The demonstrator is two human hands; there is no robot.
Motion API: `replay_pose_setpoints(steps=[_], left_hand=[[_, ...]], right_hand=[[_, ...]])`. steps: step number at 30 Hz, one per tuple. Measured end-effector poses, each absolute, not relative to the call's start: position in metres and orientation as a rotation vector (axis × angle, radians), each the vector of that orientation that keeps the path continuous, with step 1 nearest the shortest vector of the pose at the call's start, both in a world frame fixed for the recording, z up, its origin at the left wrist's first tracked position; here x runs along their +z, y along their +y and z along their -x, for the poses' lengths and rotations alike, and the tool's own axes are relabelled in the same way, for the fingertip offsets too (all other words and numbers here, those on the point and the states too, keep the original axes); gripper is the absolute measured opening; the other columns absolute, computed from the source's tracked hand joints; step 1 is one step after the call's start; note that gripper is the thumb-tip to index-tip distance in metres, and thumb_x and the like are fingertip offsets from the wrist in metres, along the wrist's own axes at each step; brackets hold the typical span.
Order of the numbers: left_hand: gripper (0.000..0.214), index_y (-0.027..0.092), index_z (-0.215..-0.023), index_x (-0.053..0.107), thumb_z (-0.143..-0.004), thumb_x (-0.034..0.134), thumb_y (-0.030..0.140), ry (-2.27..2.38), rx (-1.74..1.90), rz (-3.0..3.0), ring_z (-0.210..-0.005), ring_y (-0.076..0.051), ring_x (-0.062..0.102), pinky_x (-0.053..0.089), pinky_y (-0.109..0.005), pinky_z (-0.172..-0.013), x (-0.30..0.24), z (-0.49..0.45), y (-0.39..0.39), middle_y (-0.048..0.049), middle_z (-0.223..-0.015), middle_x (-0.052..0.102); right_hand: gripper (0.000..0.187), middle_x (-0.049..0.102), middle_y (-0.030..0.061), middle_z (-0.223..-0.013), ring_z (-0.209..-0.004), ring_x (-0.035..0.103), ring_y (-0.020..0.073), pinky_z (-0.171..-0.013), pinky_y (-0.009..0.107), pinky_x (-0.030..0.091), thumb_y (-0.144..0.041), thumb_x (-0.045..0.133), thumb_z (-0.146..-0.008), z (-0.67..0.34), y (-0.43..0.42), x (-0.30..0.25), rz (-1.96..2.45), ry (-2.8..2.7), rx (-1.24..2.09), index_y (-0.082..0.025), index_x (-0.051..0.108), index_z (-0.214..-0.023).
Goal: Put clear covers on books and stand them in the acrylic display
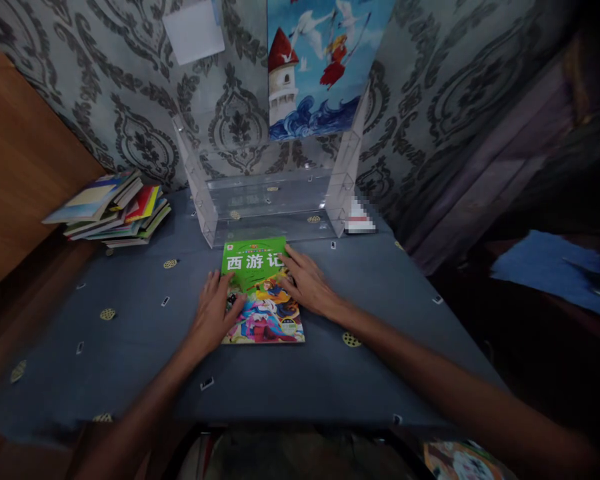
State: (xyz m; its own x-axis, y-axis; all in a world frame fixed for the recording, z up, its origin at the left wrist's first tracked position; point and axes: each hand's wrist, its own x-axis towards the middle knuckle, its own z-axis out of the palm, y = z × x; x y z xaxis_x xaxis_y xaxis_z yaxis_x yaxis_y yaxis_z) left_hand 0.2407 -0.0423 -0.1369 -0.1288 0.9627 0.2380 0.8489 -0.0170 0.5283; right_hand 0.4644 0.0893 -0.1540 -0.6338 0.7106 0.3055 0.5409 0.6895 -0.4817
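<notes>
Our left hand (pixel 212 312) and right hand (pixel 308 281), both open, touch the green, rectangular paper book (pixel 261 291); uneven pushing could skew it.

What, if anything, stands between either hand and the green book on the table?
Nothing visible: the left hand lies over the left edge of the green book, and the right hand over its right edge. The clear rack stands beyond the book's top edge, between neither hand and the book.
</notes>
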Motion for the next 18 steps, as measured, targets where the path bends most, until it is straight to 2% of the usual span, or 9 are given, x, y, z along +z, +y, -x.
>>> replay_pose_setpoints(steps=[3,6,10,12,14,16,18], left_hand=[[0.056,0.017,-0.141,0.051,-0.093,0.056,0.046,2.032,0.935,-1.858,-0.144,-0.038,0.041,0.032,-0.060,-0.117,-0.137,-0.236,-0.028,-0.0190,-0.143,0.056],[0.053,0.020,-0.137,0.055,-0.090,0.060,0.044,1.888,1.161,-1.669,-0.129,-0.031,0.056,0.041,-0.051,-0.112,-0.134,-0.235,-0.020,-0.0139,-0.134,0.063],[0.055,0.021,-0.133,0.054,-0.084,0.069,0.041,1.630,1.506,-1.024,-0.101,-0.024,0.071,0.058,-0.038,-0.088,-0.130,-0.236,-0.013,-0.0106,-0.126,0.068],[0.051,0.018,-0.124,0.058,-0.079,0.074,0.036,1.542,1.531,-0.708,-0.088,-0.023,0.073,0.060,-0.035,-0.077,-0.129,-0.237,-0.009,-0.0098,-0.111,0.073],[0.039,0.015,-0.109,0.064,-0.076,0.077,0.030,1.464,1.472,-0.545,-0.081,-0.023,0.074,0.061,-0.035,-0.075,-0.126,-0.238,-0.006,-0.0084,-0.095,0.076],[0.027,0.014,-0.097,0.066,-0.075,0.078,0.025,1.395,1.427,-0.491,-0.079,-0.023,0.075,0.061,-0.033,-0.075,-0.123,-0.239,-0.005,-0.0079,-0.087,0.076],[0.023,0.014,-0.093,0.067,-0.075,0.078,0.023,1.347,1.433,-0.466,-0.080,-0.023,0.075,0.061,-0.032,-0.075,-0.120,-0.241,-0.006,-0.0073,-0.085,0.077]], right_hand=[[0.055,0.035,0.0206,-0.162,-0.148,0.039,0.0336,-0.119,0.055,0.037,-0.042,0.047,-0.100,-0.468,0.068,-0.154,0.972,-2.420,0.535,-0.015,0.048,-0.148],[0.057,0.032,0.0216,-0.163,-0.149,0.036,0.0345,-0.119,0.055,0.037,-0.044,0.048,-0.100,-0.469,0.056,-0.154,0.982,-2.411,0.590,-0.015,0.046,-0.149],[0.057,0.032,0.0199,-0.163,-0.151,0.032,0.0342,-0.120,0.056,0.035,-0.046,0.048,-0.100,-0.469,0.054,-0.153,0.965,-2.390,0.636,-0.018,0.044,-0.150],[0.056,0.032,0.0190,-0.164,-0.152,0.031,0.0337,-0.121,0.056,0.034,-0.045,0.048,-0.100,-0.469,0.054,-0.152,0.959,-2.388,0.635,-0.018,0.045,-0.150],[0.055,0.032,0.0192,-0.164,-0.152,0.030,0.0332,-0.121,0.055,0.034,-0.045,0.047,-0.101,-0.470,0.054,-0.152,0.949,-2.381,0.635,-0.018,0.046,-0.149],[0.055,0.032,0.0197,-0.164,-0.152,0.030,0.0330,-0.121,0.055,0.034,-0.045,0.046,-0.102,-0.471,0.054,-0.153,0.940,-2.354,0.647,-0.017,0.046,-0.149],[0.055,0.032,0.0199,-0.164,-0.153,0.030,0.0325,-0.121,0.054,0.034,-0.044,0.046,-0.102,-0.471,0.056,-0.154,0.933,-2.316,0.682,-0.018,0.045,-0.150]])
